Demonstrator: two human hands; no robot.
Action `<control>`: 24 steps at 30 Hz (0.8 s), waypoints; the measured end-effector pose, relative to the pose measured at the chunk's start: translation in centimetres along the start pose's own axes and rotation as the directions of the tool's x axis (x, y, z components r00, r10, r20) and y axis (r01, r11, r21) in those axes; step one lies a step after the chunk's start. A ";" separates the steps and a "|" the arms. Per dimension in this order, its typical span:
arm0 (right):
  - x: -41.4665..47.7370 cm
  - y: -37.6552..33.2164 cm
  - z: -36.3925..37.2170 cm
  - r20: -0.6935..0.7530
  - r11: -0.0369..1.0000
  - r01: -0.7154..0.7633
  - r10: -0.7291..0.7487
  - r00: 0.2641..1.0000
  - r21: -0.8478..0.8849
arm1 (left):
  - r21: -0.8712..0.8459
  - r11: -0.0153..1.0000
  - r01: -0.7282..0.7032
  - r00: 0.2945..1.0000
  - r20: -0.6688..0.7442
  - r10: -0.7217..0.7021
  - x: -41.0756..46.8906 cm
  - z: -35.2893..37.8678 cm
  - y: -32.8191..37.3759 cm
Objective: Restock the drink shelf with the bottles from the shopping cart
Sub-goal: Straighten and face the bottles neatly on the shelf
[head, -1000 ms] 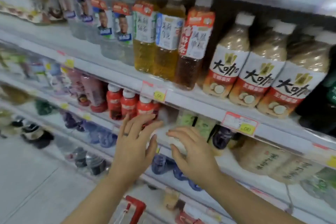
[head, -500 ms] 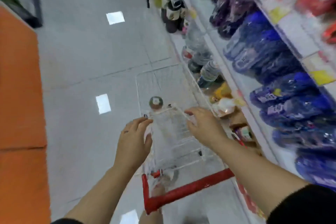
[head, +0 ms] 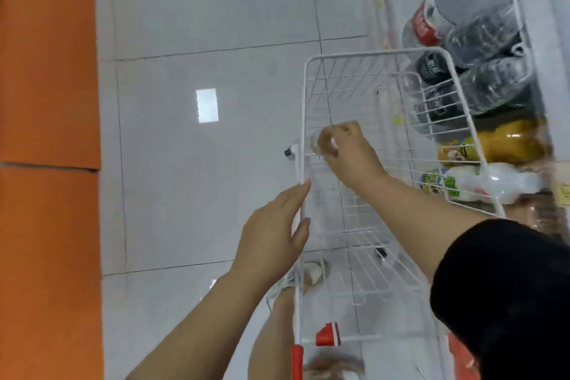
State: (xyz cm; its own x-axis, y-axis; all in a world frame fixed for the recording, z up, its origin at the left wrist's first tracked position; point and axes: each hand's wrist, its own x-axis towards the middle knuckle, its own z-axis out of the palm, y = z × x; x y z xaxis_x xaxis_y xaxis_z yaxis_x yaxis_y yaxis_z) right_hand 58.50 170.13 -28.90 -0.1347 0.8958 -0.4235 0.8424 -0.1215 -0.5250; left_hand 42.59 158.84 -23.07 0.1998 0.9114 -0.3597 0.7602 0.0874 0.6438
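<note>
Inside the white wire shopping cart [head: 311,102], the right hand [head: 348,154] closes around a clear bottle's [head: 324,194] neck. The left hand [head: 271,244], fingers spread, rests against the bottle's side.

My only view rides on the head, looking steeply down, close over both forearms into the white wire cart [head: 311,71]; bottom shelf bottles [head: 481,25] fill its upper right.
</note>
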 end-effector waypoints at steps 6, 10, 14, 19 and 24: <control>-1.9 0.5 -3.2 -0.162 0.989 -0.082 0.101 0.982 0.122 | 0.099 0.995 0.024 0.994 0.103 -0.034 0.3 -1.0 0.3; -8.0 -0.4 -9.8 -0.265 0.972 -0.042 0.105 0.958 0.232 | 0.216 0.973 0.085 0.980 0.157 -0.120 0.7 -2.6 3.8; -15.2 -2.7 -18.7 -0.394 0.965 -0.014 0.119 0.911 0.260 | 0.087 0.987 -0.136 0.979 0.164 0.121 0.5 -5.7 11.8; -25.8 -6.6 -30.0 -0.602 0.961 0.026 0.152 0.784 0.276 | -0.198 0.867 -0.456 0.863 0.138 0.486 -1.8 -9.9 24.0; -36.9 -10.1 -38.2 -0.807 0.957 0.104 0.167 0.566 0.271 | -0.249 0.676 -0.694 0.686 0.059 0.725 -6.0 -12.6 34.7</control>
State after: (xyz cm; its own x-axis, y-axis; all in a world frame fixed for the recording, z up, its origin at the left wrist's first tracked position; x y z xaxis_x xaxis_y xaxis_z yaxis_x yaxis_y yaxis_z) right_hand 74.93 154.62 20.25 0.4854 0.8321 0.2683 0.6508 -0.1390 -0.7464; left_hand 60.02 161.51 9.96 0.7249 0.6647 0.1806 0.2213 -0.4730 0.8528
